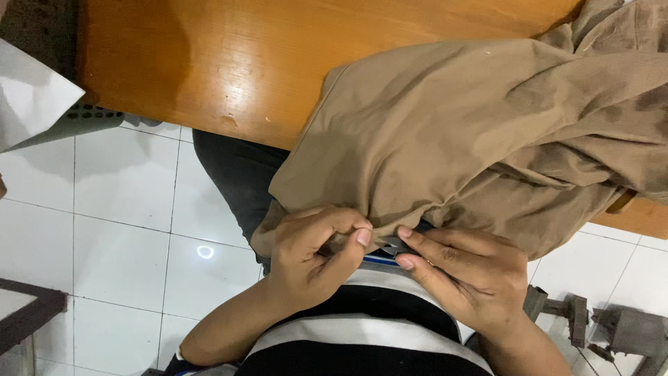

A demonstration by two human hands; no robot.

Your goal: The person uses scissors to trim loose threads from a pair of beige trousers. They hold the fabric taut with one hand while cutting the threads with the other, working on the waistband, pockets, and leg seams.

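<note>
Both hands meet at the lower edge of a tan garment (445, 132) in the head view. The left hand (313, 254) is clenched on the hem, thumb pressed against bent forefinger so the cloth is pinched flat between them. The right hand (463, 275) grips a small dark metal tool (395, 247), perhaps a thread snip, with thumb and forefinger; its tip sits right at the cloth edge, just beside the left thumb. What the tip touches is hidden by the fingers.

The garment lies heaped on an orange wooden tabletop (229, 63) and hangs over its near edge into the person's lap, above a black-and-white striped shirt (362, 327). White floor tiles (118, 230) show to the left.

To do this well, the left hand should probably keep the hem taut and flat, so that the tool catches only loose thread and not the fabric. Short, careful nips near the pinch seem safest, with the left fingertips kept clear of the tip.
</note>
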